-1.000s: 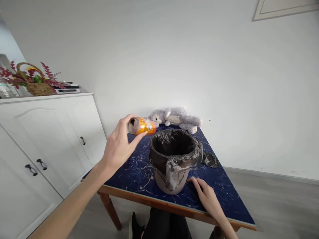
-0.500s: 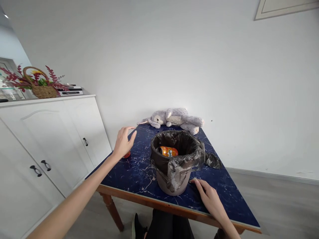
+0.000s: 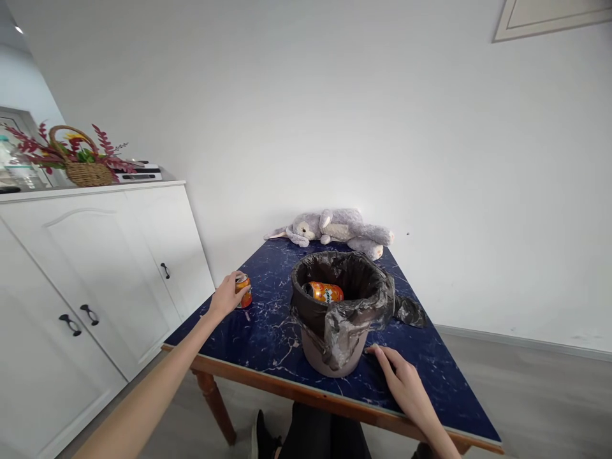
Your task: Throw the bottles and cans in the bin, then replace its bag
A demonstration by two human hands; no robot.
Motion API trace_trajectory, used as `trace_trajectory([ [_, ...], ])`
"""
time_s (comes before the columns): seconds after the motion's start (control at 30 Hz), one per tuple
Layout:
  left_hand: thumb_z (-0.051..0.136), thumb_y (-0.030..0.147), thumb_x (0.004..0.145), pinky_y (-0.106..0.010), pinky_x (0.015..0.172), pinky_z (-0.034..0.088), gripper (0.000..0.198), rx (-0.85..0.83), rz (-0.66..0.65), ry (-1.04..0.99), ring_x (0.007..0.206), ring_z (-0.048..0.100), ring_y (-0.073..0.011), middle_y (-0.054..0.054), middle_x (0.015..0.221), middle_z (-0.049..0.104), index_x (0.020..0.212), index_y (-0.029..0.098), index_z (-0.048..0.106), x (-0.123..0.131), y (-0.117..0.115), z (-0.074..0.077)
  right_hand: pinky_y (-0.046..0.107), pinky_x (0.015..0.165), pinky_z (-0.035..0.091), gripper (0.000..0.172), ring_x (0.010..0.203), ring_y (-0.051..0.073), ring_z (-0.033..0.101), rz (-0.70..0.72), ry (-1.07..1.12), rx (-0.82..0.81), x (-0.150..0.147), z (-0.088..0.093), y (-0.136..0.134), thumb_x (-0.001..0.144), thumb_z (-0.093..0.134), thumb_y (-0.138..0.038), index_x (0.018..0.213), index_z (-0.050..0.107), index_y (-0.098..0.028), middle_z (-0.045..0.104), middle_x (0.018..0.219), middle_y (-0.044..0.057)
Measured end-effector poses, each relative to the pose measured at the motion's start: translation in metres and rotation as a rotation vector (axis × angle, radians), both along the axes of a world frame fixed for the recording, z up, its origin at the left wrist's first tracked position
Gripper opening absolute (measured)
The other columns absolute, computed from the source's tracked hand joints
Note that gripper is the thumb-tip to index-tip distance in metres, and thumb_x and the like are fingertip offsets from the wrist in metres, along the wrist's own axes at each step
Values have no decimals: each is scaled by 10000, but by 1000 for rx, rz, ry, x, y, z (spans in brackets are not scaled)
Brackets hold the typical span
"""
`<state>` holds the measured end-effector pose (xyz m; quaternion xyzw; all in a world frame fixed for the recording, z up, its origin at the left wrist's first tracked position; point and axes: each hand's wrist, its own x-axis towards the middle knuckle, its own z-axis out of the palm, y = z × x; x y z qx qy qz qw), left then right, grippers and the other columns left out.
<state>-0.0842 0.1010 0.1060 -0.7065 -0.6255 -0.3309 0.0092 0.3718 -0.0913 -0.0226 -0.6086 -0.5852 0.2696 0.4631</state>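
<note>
- While its thumb and fingers curve around the side and top of an orange can [image 3: 245, 297], the left hand [image 3: 225, 297] grips it at the left part of the table.
- That can stands upright on the blue, marble-patterned tabletop [image 3: 272, 319], near its left edge and well apart from the bin.
- Resting at the near edge, the right hand [image 3: 402, 380] has loosely bent fingers, their tips just beside the bin's base; whether anything lies under the palm, I cannot tell.
- Between the two hands stands a grey bin [image 3: 316, 356], upright, with a black liner [image 3: 351, 319] folded over its rim and hanging down the front.
- Inside the bin's mouth a second orange can [image 3: 325, 292] lies on its side, lettering showing.
- Right of the bin, a crumpled length of black plastic [image 3: 410, 312] lies on the tabletop.
- Across the far end a grey plush rabbit [image 3: 337, 228] lies on its side by the wall [image 3: 335, 115].
- Off to the left is a white cabinet [image 3: 95, 255] with dark handles; on top sits a wicker basket [image 3: 89, 174] of red-leaved stems.
</note>
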Motion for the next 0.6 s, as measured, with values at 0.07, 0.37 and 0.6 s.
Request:
trace_trajectory([
  [0.07, 649, 520, 932, -525, 993, 557, 551, 70, 31, -44, 1207, 676, -368, -206, 1349, 653, 1340, 175, 517, 15, -5, 14, 354, 1070, 535, 583, 1226, 315, 710, -1, 2, 12, 0, 1, 0, 997, 468, -725, 1093, 806, -260, 784, 1246, 101],
  [0.37, 700, 495, 980, -399, 990, 632, 614, 296, -555, -643, 1326, 647, -279, -159, 1540, 505, 1479, 297, 403, 148, -85, 128, 398, 1130, 498, 589, 1238, 324, 702, 12, -5, 16, 0, 0, 0, 1015, 454, -717, 1111, 806, -255, 778, 1271, 102],
  [0.6, 640, 530, 1017, -506, 1227, 457, 660, 21, -703, -344, 1558, 415, -315, -94, 1684, 426, 1594, 362, 367, 181, -111, 115, 366, 1099, 515, 609, 1253, 314, 696, 17, -12, -12, 0, 2, 0, 1024, 433, -720, 1161, 800, -254, 762, 1308, 105],
])
